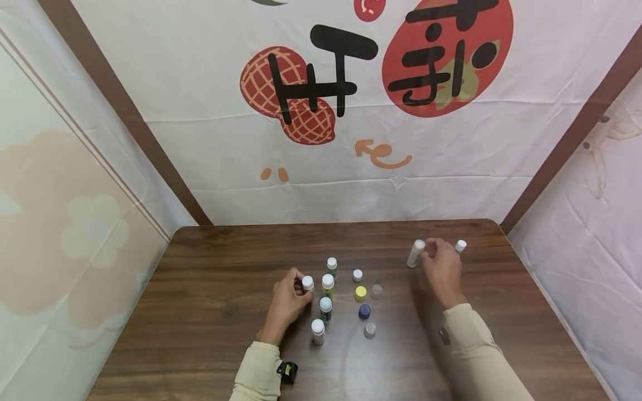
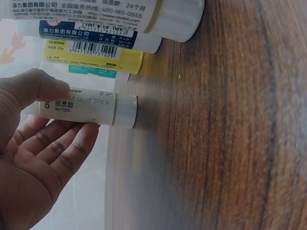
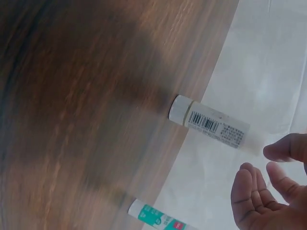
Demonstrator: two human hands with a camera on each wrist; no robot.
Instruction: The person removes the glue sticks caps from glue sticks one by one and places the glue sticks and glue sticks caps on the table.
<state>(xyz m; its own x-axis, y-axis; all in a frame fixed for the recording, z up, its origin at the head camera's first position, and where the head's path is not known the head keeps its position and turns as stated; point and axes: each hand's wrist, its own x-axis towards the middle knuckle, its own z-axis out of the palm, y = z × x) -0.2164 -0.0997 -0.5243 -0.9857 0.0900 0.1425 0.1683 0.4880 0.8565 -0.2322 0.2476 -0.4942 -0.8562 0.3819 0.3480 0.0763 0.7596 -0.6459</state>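
Note:
My left hand (image 1: 290, 298) pinches a white glue stick (image 2: 81, 108) between thumb and fingers, and its base meets the wooden table. Beside it stand more uncapped-looking glue sticks: a yellow one (image 2: 96, 55), a navy-labelled one (image 2: 91, 36), a large white one (image 2: 96, 12) and a green-labelled one (image 1: 331, 266). Far to the right, my right hand (image 1: 443, 273) has its thumb and fingers spread near the clear top of a white glue stick (image 3: 213, 124) with a barcode, holding nothing. A teal-labelled glue stick (image 3: 158, 216) stands beyond that hand.
Loose caps lie between the hands on the wooden table (image 1: 225, 312): a white one (image 1: 358, 275), a yellow one (image 1: 360, 293), a navy one (image 1: 364, 311) and two clear ones (image 1: 370, 330). A printed white cloth (image 1: 210, 150) hangs behind the table's back edge.

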